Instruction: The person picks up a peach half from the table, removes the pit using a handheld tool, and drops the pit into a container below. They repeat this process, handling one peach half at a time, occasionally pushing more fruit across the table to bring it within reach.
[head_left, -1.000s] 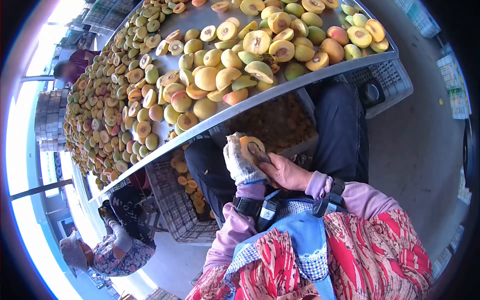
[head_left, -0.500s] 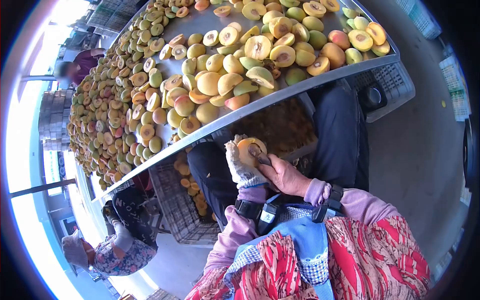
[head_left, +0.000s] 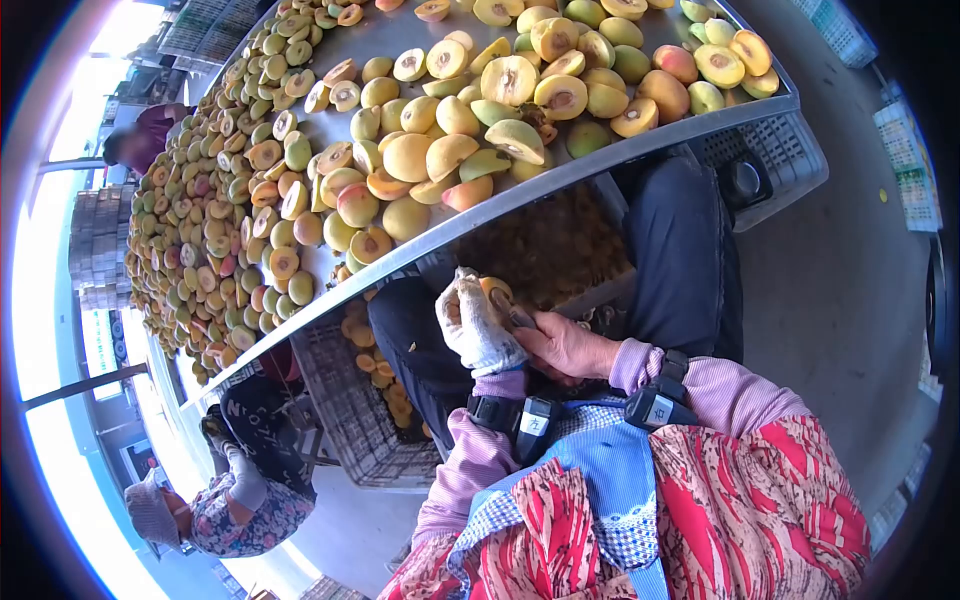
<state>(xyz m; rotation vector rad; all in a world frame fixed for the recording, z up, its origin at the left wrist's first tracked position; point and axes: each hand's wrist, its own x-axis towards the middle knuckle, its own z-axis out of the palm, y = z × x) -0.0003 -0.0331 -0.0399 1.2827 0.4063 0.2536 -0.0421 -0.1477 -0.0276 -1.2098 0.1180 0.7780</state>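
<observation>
My left hand (head_left: pixel 471 322), in a white knit glove, is wrapped around a halved yellow peach (head_left: pixel 497 291) above my lap; only the fruit's upper edge shows past the glove. My bare right hand (head_left: pixel 566 345) grips a small dark pitting tool (head_left: pixel 519 319) whose tip sits against the fruit's cut face. Both wrists wear black straps over purple sleeves. The hands hover below the near edge of a metal table (head_left: pixel 560 172).
The table carries a long heap of halved peaches (head_left: pixel 420 150). Under it stand a crate of pits (head_left: pixel 550 250) and a grey crate with peach halves (head_left: pixel 375 375). A seated person (head_left: pixel 215 500) works at lower left, another person (head_left: pixel 135 140) at far left. Bare concrete floor lies right.
My left hand has turned the peach so its cut face, open to view before, is now mostly hidden behind the glove. The right hand stays on the tool at the fruit.
</observation>
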